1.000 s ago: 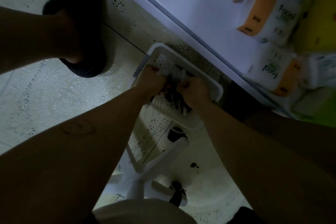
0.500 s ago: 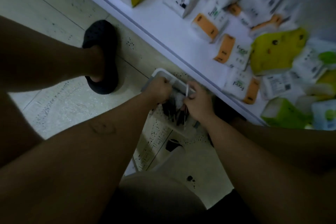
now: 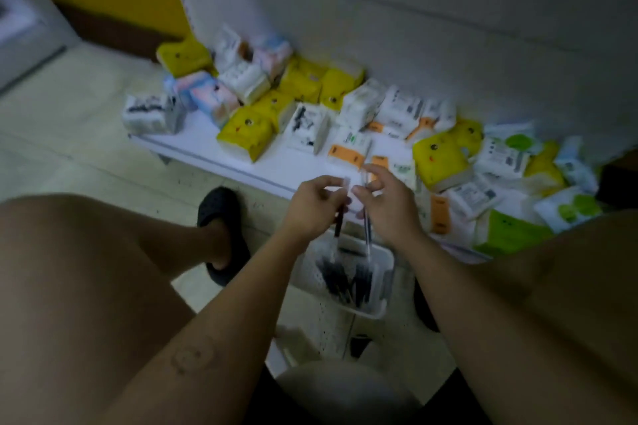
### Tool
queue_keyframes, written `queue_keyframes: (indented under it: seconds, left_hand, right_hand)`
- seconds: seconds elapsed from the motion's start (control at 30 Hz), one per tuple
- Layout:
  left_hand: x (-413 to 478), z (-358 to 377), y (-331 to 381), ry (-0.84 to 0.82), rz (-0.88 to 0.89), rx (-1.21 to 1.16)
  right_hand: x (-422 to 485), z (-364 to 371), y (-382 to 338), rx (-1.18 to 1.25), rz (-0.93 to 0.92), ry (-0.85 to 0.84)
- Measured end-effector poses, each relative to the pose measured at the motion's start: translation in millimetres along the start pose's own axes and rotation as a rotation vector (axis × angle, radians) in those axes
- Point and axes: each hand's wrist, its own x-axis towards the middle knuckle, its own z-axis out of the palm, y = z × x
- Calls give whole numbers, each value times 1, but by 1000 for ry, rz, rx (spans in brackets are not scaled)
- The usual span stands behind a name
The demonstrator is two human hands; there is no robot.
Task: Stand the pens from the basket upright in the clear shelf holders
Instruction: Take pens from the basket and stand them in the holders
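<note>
A white basket (image 3: 386,264) sits on the floor between my knees, with several dark pens (image 3: 340,281) lying in it. Above it, my left hand (image 3: 310,209) is closed on a dark pen (image 3: 339,224) that hangs tip down. My right hand (image 3: 386,207) pinches a second, thinner pen (image 3: 367,231), also hanging over the basket. The two hands are close together, nearly touching. No clear shelf holders appear in this view.
A low white shelf (image 3: 207,145) along the wall carries several tissue packs (image 3: 438,157) in yellow, white and green. My left foot in a dark slipper (image 3: 221,214) rests on the tiled floor. A white stool seat (image 3: 341,393) and its base are below me.
Both hands have risen out of the basket, each with a pen. The camera has tilted up, so the wall and the whole shelf of tissue packs are in view.
</note>
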Motion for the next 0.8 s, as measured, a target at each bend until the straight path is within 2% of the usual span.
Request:
queue_keyframes:
  seconds: [0.13,0.37,0.8]
  left_hand:
    - [-12,-5,45,-6,94,2]
    - [-38,-3,142,-32,389,114]
    - [-110,44,303,-27,869,297]
  right_hand:
    - [-5,-25,-35,68,-65,31]
    - [-20,-91,-99,162,-251,149]
    - [-72,-222,-197,64,-541,457]
